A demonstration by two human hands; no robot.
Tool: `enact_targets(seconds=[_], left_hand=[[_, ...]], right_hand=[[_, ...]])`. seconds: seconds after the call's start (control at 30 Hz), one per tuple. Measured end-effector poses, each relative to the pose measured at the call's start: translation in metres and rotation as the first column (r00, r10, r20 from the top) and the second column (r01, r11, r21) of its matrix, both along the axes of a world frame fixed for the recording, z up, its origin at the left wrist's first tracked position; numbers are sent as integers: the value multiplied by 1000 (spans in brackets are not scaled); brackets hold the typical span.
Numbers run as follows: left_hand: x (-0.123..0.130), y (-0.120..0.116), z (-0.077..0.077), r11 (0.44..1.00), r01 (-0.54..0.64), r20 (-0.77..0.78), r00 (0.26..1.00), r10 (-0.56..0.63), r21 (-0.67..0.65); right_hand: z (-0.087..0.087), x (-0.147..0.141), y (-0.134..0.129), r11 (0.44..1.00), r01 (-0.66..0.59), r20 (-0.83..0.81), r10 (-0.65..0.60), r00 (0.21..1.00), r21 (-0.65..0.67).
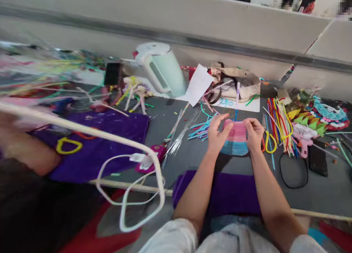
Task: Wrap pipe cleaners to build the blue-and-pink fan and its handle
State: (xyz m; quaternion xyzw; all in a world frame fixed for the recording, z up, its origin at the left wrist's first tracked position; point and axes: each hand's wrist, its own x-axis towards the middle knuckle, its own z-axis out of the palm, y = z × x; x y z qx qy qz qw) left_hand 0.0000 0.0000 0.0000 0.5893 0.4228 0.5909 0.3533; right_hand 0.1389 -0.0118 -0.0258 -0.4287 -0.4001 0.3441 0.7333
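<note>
The striped piece [235,139] is between the two hands, just above the dark table [330,196]. It is pink on top and blue at the bottom. The left hand [218,132] is on its left side and holds it near the top corner, with the thumb lying on the pink part. The right hand [254,132] is on its other side, pinching the top right corner with thumb and fingers. So both hands are holding the same thing, and its blue end hangs down on the side near the person. I cannot tell if that end touches the table.

A purple and blue stick [237,95] pokes up behind the pink edge. Light blue stems [198,131] lie just beside the left hand. Scissors [270,142] with a yellow handle are near the right hand, and next to them is a bunch of bright stems [279,124]. A pink glue gun [304,145] and a black phone [318,159] lie farther right. A purple cloth [233,192] is under the forearms. The pale green kettle [167,69] stands farther back, to the left. Another person's arm [30,146] is blurry at the far left.
</note>
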Motion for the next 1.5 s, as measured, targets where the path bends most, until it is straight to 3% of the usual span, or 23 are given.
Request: enact_targets(seconds=[0.13, 0.27, 0.37, 0.47, 0.6, 0.73, 0.9, 1.0, 1.17, 1.33, 1.43, 1.5], left_hand=[[-5, 0, -5, 937, 239, 71, 971, -229, -255], [0, 4, -9, 871, 339, 152, 941, -304, -356], [6, 6, -12, 852, 349, 185, 936, -298, -391], [10, 7, -17, 867, 284, 160, 958, -238, -409], [11, 8, -21, 908, 171, 20, 984, -177, -381], [9, 7, -21, 917, 169, -52, 978, -201, -362], [3, 7, -20, 919, 231, -82, 959, -270, -319], [-1, 8, -18, 920, 268, -108, 945, -309, -286], [-4, 8, -12, 894, 354, -114, 911, -396, -274], [-3, 6, -12, 854, 417, 50, 905, -423, -310], [-2, 6, -15, 787, 455, 180, 890, -419, -417], [1, 6, -18, 734, 500, 290, 866, -408, -460]], right_hand=[[1, 10, 1, 993, -79, -6, 79, 997, -87], [2, 15, 1, 963, -191, 7, 196, 981, -189], [3, 18, 1, 952, -200, 62, 220, 974, -233], [4, 19, 1, 979, -74, 249, 121, 961, -193], [10, 21, -2, 988, 38, 565, 56, 823, -152], [12, 25, -4, 985, 17, 652, 102, 751, -173], [6, 33, -2, 949, -151, 517, 280, 809, -278], [5, 35, -2, 878, -297, 289, 415, 863, -376], [11, 35, -5, 763, -486, 15, 544, 839, -426], [13, 36, -7, 714, -587, -103, 598, 795, -382], [13, 37, -8, 699, -614, -138, 612, 779, -367], [13, 38, -9, 717, -608, -146, 598, 788, -341]])
